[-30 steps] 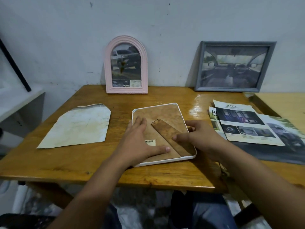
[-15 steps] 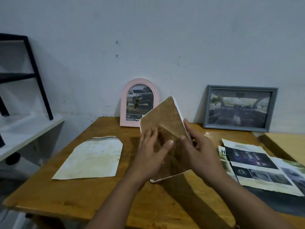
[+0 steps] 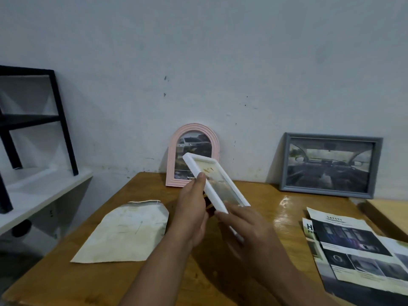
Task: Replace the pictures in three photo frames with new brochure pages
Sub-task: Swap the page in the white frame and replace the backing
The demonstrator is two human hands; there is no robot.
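Both hands, left hand (image 3: 194, 214) and right hand (image 3: 247, 228), are clamping the white rectangular plastic photo frame (image 3: 215, 184) tilted, glass up, in front of the pink arched frame (image 3: 171, 164), likely checking the insert.

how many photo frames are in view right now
3: the pink arched frame leans on the wall, the grey frame leans to its right, and the white frame is held above the table in both hands.
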